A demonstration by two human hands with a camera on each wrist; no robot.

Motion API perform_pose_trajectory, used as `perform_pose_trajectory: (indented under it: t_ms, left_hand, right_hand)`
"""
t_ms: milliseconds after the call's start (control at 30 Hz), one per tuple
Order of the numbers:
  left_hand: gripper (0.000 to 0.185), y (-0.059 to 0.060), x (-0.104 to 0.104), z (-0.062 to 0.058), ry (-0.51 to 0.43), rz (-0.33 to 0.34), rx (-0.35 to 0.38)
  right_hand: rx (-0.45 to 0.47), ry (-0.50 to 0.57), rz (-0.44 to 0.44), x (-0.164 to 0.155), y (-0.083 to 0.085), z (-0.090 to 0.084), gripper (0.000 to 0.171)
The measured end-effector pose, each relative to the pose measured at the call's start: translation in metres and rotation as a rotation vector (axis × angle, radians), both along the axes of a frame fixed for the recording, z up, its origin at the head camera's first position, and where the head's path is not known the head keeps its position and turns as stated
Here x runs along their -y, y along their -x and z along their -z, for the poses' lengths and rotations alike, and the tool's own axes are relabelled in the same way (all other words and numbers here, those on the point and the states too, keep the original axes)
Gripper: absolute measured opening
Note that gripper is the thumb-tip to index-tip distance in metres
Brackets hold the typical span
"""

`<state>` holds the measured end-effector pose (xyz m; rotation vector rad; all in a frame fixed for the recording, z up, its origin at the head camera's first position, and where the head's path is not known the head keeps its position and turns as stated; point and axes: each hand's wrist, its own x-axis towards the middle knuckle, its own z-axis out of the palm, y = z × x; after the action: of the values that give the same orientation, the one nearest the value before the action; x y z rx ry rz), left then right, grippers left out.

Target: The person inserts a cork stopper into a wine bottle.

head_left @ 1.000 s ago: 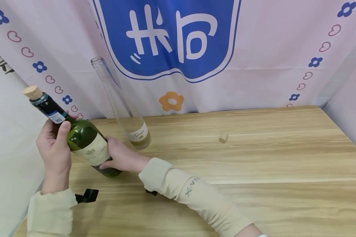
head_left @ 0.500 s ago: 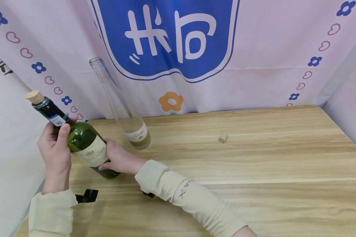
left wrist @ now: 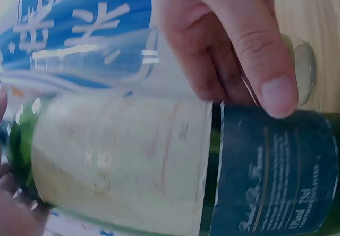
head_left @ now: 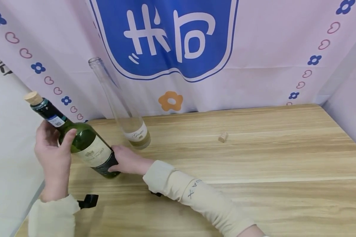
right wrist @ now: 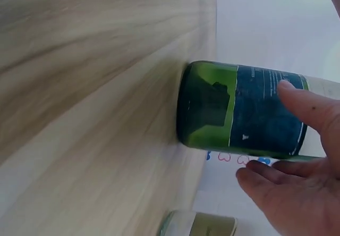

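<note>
The corked green wine bottle stands tilted at the table's near left, its base down, left hand curled round its shoulder and right hand grasping its lower body, cork not yet pulled, while the clear bottle behind stands open.

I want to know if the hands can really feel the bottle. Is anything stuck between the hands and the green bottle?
Nothing visible. The left hand grips the green bottle at its shoulder, and the right hand touches its lower body with bare fingers. The clear bottle stands just behind, apart.
</note>
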<state>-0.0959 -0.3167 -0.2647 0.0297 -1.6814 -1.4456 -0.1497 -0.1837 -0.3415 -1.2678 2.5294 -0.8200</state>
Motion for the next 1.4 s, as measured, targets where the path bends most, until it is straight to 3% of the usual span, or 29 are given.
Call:
perform_pose_trajectory:
  t_ms: [33, 100, 200, 300, 400, 567, 667, 900, 1167, 1400]
  left_hand:
    - [0.055, -0.003, -0.006, -0.003, 0.017, -0.073, -0.009]
    - [0.057, -0.009, -0.02, -0.007, 0.026, -0.168, -0.098]
    - [0.051, -0.014, -0.041, -0.01, 0.069, -0.267, -0.215]
    - [0.045, -0.01, -0.057, -0.007, 0.117, -0.233, -0.333]
    - [0.05, -0.003, -0.068, -0.002, 0.175, -0.176, -0.356]
    - [0.055, 0.01, -0.077, 0.005, 0.348, -0.147, -0.195]
    - [0.061, 0.02, -0.08, 0.008, 0.385, -0.128, -0.114]
    - [0.069, 0.045, -0.088, 0.011, 0.314, -0.098, 0.063]
    - [0.071, 0.064, -0.089, 0.008, 0.213, -0.102, 0.191]
    - [0.072, 0.074, -0.088, 0.003, 0.146, -0.068, 0.271]
  right_hand:
    - [0.005, -0.014, -0.009, -0.003, 0.0, 0.001, 0.068]
    - [0.017, -0.037, -0.024, -0.009, 0.002, 0.003, 0.068]
    - [0.033, -0.069, -0.037, -0.019, 0.006, 0.005, 0.068]
    - [0.043, -0.101, -0.038, -0.03, 0.01, 0.006, 0.063]
    - [0.081, -0.124, -0.029, -0.042, 0.014, 0.006, 0.059]
    - [0.107, -0.145, 0.001, -0.063, 0.022, 0.006, 0.055]
    - [0.09, -0.141, 0.023, -0.075, 0.029, 0.005, 0.052]
    - [0.051, -0.099, 0.091, -0.091, 0.047, 0.005, 0.042]
    - [0.133, -0.032, 0.212, -0.081, 0.059, 0.011, 0.069]
    - [0.192, 0.145, 0.253, -0.069, 0.07, 0.023, 0.081]
